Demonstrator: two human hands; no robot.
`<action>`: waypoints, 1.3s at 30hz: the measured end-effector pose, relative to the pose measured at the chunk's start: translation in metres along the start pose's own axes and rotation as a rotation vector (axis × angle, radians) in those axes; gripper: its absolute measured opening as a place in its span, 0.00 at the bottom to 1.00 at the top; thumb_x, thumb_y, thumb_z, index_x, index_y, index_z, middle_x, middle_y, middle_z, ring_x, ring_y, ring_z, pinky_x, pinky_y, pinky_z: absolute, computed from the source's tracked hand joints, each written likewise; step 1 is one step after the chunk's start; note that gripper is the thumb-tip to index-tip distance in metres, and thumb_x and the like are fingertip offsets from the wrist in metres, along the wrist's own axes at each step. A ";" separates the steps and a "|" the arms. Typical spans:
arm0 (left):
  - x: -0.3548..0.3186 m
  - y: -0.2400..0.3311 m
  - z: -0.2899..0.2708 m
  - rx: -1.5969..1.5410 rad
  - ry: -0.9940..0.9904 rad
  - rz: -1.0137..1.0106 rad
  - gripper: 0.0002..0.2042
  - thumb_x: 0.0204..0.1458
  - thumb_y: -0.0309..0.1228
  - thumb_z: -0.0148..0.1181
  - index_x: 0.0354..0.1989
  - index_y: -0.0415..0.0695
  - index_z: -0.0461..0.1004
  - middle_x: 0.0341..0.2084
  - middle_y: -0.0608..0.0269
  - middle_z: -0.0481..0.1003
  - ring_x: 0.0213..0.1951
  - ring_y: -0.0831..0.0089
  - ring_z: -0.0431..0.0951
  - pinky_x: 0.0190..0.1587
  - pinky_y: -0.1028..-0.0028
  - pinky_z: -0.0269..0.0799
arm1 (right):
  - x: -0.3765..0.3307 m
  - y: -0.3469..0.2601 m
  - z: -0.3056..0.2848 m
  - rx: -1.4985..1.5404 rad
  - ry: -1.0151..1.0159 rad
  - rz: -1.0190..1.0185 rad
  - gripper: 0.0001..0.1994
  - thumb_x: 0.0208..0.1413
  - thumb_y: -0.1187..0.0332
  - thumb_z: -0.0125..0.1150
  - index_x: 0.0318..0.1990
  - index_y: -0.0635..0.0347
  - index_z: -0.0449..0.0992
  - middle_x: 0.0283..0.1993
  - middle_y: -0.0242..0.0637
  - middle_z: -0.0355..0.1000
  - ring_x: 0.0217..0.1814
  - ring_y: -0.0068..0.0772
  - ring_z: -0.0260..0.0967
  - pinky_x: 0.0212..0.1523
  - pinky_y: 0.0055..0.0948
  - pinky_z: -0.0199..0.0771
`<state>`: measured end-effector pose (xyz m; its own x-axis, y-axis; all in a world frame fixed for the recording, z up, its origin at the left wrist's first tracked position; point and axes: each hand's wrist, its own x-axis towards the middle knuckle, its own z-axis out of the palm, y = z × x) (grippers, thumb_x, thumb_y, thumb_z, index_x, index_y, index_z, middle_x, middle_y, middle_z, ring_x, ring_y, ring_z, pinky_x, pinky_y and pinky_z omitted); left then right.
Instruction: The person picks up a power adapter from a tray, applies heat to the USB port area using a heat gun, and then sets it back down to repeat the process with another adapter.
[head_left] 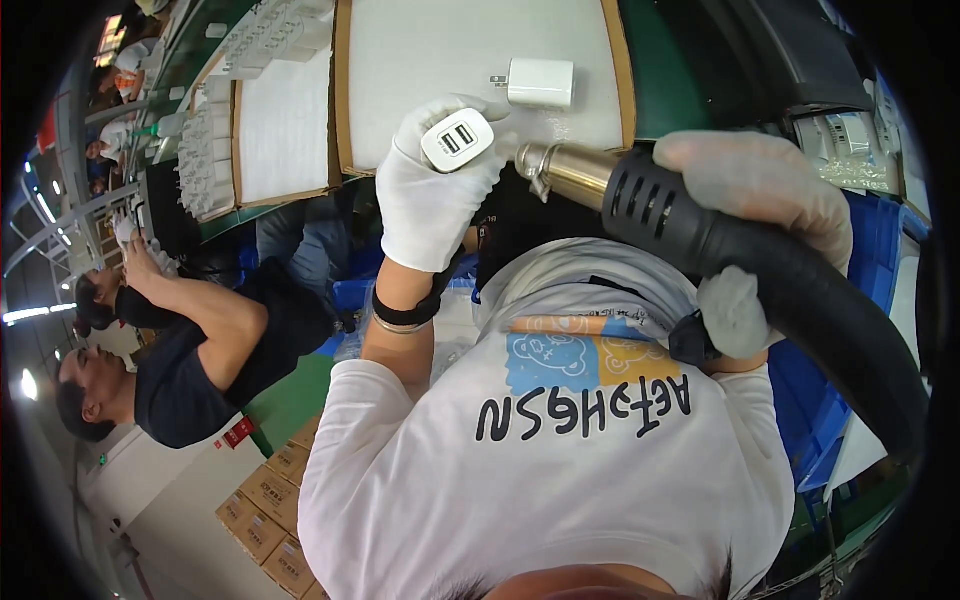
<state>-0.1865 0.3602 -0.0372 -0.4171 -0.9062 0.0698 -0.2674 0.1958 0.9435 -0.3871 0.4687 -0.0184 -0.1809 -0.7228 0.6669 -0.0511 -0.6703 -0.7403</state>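
Observation:
In my white-gloved left hand (437, 200) is a white USB wall charger (458, 141), its face with two dark ports turned up. The fingers are closed round it. My right hand (770, 185), also gloved, grips a black hot-air gun (655, 208) with a ridged black hose. The gun's brass-coloured metal nozzle (570, 172) points left toward the charger, and a small gap separates the nozzle tip from the left glove. A second white charger (541, 83) lies on its side on the white board (440, 50) beyond my hands, prongs to the left.
Rows of white chargers (207, 150) stand at the left beside another white board (285, 130). A co-worker (215, 330) sits further left, near cardboard boxes (268, 500). Blue bins (815, 380) and clear plastic bags (850, 150) are on the right, below a black case (790, 60).

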 end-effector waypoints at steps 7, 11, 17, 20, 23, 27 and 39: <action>0.001 -0.004 0.002 -0.082 0.029 0.027 0.16 0.38 0.19 0.64 0.38 0.42 0.70 0.33 0.67 0.72 0.32 0.84 0.70 0.36 0.84 0.68 | 0.001 -0.001 0.001 -0.050 -0.005 0.002 0.20 0.41 0.60 0.66 0.36 0.66 0.69 0.37 0.50 0.71 0.39 0.42 0.71 0.42 0.34 0.71; 0.002 -0.004 0.000 0.033 0.009 0.078 0.17 0.38 0.19 0.64 0.39 0.42 0.70 0.33 0.68 0.70 0.32 0.83 0.69 0.35 0.84 0.67 | 0.003 -0.002 -0.002 -0.069 -0.036 -0.015 0.20 0.41 0.59 0.66 0.36 0.65 0.69 0.37 0.49 0.72 0.40 0.43 0.71 0.42 0.34 0.71; 0.002 -0.003 0.001 0.049 0.013 0.092 0.18 0.37 0.18 0.63 0.39 0.43 0.68 0.34 0.69 0.68 0.34 0.82 0.68 0.37 0.83 0.67 | 0.001 -0.002 0.002 -0.062 -0.017 -0.007 0.20 0.40 0.58 0.67 0.34 0.65 0.70 0.36 0.49 0.72 0.39 0.42 0.71 0.41 0.34 0.72; 0.002 -0.004 0.001 0.133 0.025 0.099 0.19 0.37 0.18 0.63 0.39 0.43 0.67 0.34 0.69 0.68 0.34 0.82 0.68 0.37 0.83 0.67 | 0.001 -0.001 0.009 -0.074 0.036 -0.015 0.20 0.40 0.58 0.67 0.34 0.64 0.70 0.35 0.49 0.72 0.38 0.41 0.71 0.41 0.34 0.72; 0.001 -0.006 0.001 0.119 0.020 0.109 0.19 0.36 0.17 0.63 0.39 0.43 0.66 0.34 0.69 0.68 0.34 0.82 0.69 0.37 0.83 0.67 | 0.001 0.000 0.012 -0.017 0.141 0.013 0.20 0.40 0.58 0.67 0.33 0.64 0.70 0.34 0.48 0.72 0.38 0.41 0.71 0.40 0.34 0.72; 0.002 -0.006 0.003 0.040 -0.007 0.121 0.20 0.36 0.16 0.62 0.39 0.43 0.65 0.34 0.69 0.69 0.33 0.82 0.69 0.37 0.83 0.67 | 0.002 -0.004 0.007 -0.120 0.037 -0.005 0.19 0.40 0.58 0.67 0.33 0.64 0.70 0.34 0.48 0.72 0.38 0.41 0.72 0.40 0.34 0.72; 0.001 -0.003 0.006 0.043 -0.005 0.150 0.18 0.39 0.15 0.59 0.40 0.42 0.65 0.33 0.67 0.70 0.34 0.82 0.70 0.37 0.83 0.67 | 0.001 -0.003 0.002 -0.085 0.009 -0.007 0.18 0.41 0.61 0.66 0.35 0.64 0.69 0.35 0.48 0.72 0.38 0.42 0.72 0.41 0.35 0.72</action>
<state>-0.1910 0.3605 -0.0421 -0.4591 -0.8639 0.2073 -0.2389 0.3448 0.9077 -0.3852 0.4699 -0.0151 -0.1886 -0.7162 0.6719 -0.1358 -0.6586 -0.7401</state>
